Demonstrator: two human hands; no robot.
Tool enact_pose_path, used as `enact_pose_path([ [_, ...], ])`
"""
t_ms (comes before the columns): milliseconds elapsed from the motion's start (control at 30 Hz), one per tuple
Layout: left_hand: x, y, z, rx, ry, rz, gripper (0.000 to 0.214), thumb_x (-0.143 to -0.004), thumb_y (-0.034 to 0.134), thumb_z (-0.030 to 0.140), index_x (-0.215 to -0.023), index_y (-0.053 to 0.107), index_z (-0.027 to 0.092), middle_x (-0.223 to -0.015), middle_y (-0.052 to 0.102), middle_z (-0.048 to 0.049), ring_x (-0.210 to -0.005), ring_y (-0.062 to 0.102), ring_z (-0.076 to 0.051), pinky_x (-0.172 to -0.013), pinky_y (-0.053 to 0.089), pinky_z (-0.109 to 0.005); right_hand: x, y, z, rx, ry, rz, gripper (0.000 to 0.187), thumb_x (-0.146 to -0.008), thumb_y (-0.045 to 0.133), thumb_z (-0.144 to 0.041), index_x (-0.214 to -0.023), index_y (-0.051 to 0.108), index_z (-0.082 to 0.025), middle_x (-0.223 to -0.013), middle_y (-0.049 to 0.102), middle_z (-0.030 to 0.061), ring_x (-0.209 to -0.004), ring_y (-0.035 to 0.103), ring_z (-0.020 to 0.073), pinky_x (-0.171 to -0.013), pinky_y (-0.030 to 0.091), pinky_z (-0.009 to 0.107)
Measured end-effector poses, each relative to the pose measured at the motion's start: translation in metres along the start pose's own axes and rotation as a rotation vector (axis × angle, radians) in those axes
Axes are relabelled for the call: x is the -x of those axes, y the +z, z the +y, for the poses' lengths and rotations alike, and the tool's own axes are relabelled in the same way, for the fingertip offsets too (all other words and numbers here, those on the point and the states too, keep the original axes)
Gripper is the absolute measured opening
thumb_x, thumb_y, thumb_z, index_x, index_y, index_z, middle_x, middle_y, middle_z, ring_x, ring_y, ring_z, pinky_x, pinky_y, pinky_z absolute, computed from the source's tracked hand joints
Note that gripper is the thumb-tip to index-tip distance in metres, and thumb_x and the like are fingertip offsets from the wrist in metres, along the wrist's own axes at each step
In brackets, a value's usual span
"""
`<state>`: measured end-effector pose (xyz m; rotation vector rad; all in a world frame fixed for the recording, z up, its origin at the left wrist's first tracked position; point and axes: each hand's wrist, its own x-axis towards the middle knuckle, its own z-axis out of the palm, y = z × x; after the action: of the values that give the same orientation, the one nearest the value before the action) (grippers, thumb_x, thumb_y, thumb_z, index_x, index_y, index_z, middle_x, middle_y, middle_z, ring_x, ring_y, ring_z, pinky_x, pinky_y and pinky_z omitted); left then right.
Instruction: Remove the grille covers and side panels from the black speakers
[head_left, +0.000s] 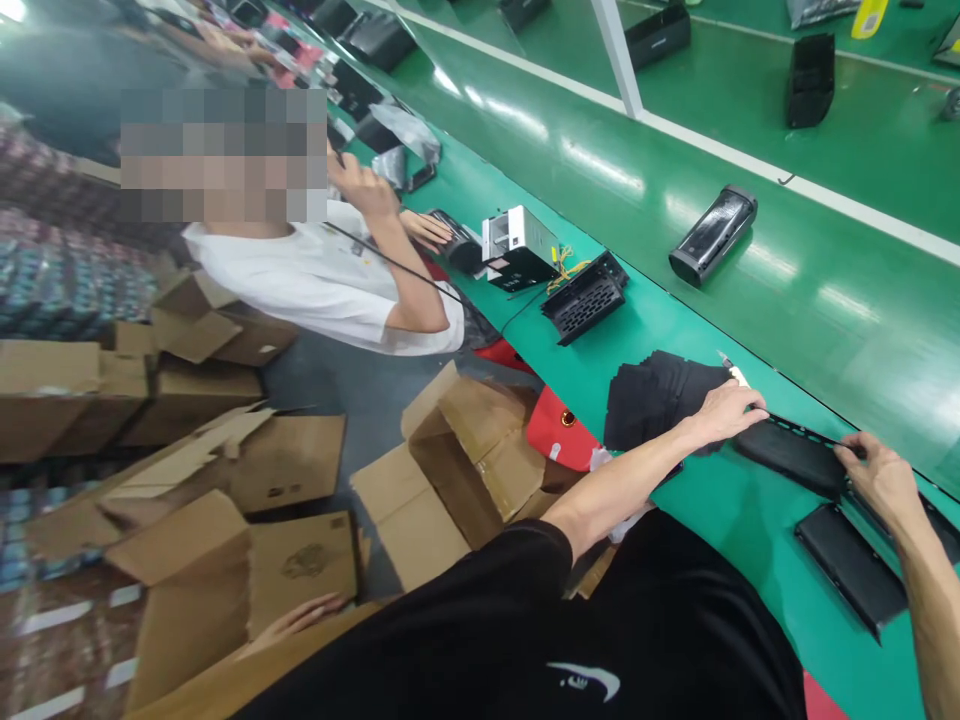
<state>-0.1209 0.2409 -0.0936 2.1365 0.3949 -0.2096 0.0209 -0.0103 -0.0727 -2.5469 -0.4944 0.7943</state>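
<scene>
A long black plastic casing [791,458] lies on the green bench, with a row of small marks along its far edge. My left hand [729,412] is closed on its left end, thumb and fingers together at the edge. At the other end, my right hand [883,480] pinches the same far edge. Left of my left hand is a fanned stack of black sheets [652,400], partly covered by my forearm. A pale-handled tool [736,374] with a thin tip sits just behind that hand. Another black casing [851,565] rests near my right forearm.
A black speaker-like unit [712,235] lies on the green conveyor [810,300] beyond the bench. Left along the bench are a perforated black housing [589,300] and a white-and-black box device [519,245]. A co-worker [330,270] sits there. Open cartons [472,450] crowd the floor.
</scene>
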Motion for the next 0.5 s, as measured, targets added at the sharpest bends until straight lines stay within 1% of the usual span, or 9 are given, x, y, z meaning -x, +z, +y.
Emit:
enact_pose_path([
  [67,0.005,-0.009,0.003,0.269,-0.043,-0.038,0.027,-0.094,0.068,0.045,-0.104,0.071,0.019,-0.083,0.065,0.0002,-0.080,0.057,-0.015,-0.073,0.043,-0.027,0.010,-0.010,0.002,-0.118,0.014,-0.057,0.039,-0.078,0.059,-0.062,-0.087,0.068,-0.024,-0.071,0.063,0.0053,-0.069,0.059,0.0267,-0.071,0.050,0.041],
  [100,0.008,-0.012,0.006,0.411,-0.077,-0.069,0.033,-0.092,0.070,0.047,-0.108,0.070,0.018,-0.076,0.061,0.0026,-0.071,0.054,-0.012,-0.068,0.040,-0.025,0.018,-0.014,0.002,-0.221,0.045,-0.080,0.045,-0.077,0.063,-0.066,-0.089,0.068,-0.023,-0.071,0.063,0.0042,-0.065,0.058,0.0243,-0.065,0.049,0.038],
  [167,0.016,-0.017,0.014,0.645,-0.130,-0.140,0.044,-0.086,0.075,0.045,-0.118,0.066,0.016,-0.071,0.056,0.0059,-0.060,0.048,-0.009,-0.060,0.035,-0.023,0.038,-0.019,-0.001,-0.483,0.148,-0.094,0.055,-0.069,0.076,-0.070,-0.092,0.068,-0.021,-0.072,0.064,0.0029,-0.062,0.056,0.0205,-0.058,0.047,0.033],
  [200,0.021,-0.018,0.019,0.719,-0.140,-0.166,0.047,-0.084,0.077,0.042,-0.121,0.064,0.015,-0.071,0.056,0.0066,-0.058,0.046,-0.008,-0.058,0.034,-0.022,0.050,-0.020,-0.003,-0.618,0.203,-0.080,0.059,-0.064,0.083,-0.069,-0.094,0.068,-0.021,-0.073,0.064,0.0022,-0.061,0.054,0.0186,-0.056,0.046,0.031],
  [267,0.032,-0.021,0.029,0.792,-0.132,-0.181,0.047,-0.081,0.078,0.037,-0.120,0.064,0.015,-0.072,0.056,0.0067,-0.057,0.046,-0.006,-0.058,0.034,-0.021,0.075,-0.020,-0.008,-0.815,0.270,-0.017,0.064,-0.058,0.092,-0.064,-0.099,0.070,-0.020,-0.074,0.063,0.0005,-0.059,0.051,0.0147,-0.052,0.043,0.026],
  [333,0.043,-0.024,0.039,0.819,-0.117,-0.172,0.043,-0.081,0.078,0.036,-0.115,0.066,0.015,-0.072,0.056,0.0064,-0.058,0.047,-0.007,-0.059,0.035,-0.021,0.099,-0.016,-0.013,-0.938,0.279,0.060,0.066,-0.057,0.097,-0.058,-0.106,0.072,-0.021,-0.072,0.059,-0.0021,-0.059,0.047,0.0118,-0.051,0.040,0.021],
  [433,0.056,-0.026,0.049,0.852,-0.087,-0.170,0.041,-0.080,0.081,0.040,-0.110,0.068,0.014,-0.071,0.055,0.0056,-0.060,0.048,-0.007,-0.061,0.036,-0.022,0.132,-0.007,-0.014,-1.031,0.281,0.183,0.066,-0.056,0.101,-0.051,-0.109,0.075,-0.021,-0.069,0.054,-0.0043,-0.062,0.046,0.0105,-0.053,0.040,0.018],
  [500,0.063,-0.024,0.053,0.869,-0.061,-0.159,0.042,-0.078,0.084,0.041,-0.105,0.069,0.014,-0.072,0.056,0.0047,-0.064,0.048,-0.007,-0.065,0.037,-0.023,0.150,0.000,-0.013,-1.042,0.293,0.248,0.062,-0.057,0.101,-0.050,-0.107,0.076,-0.022,-0.073,0.056,-0.0032,-0.066,0.049,0.0111,-0.057,0.042,0.018],
])
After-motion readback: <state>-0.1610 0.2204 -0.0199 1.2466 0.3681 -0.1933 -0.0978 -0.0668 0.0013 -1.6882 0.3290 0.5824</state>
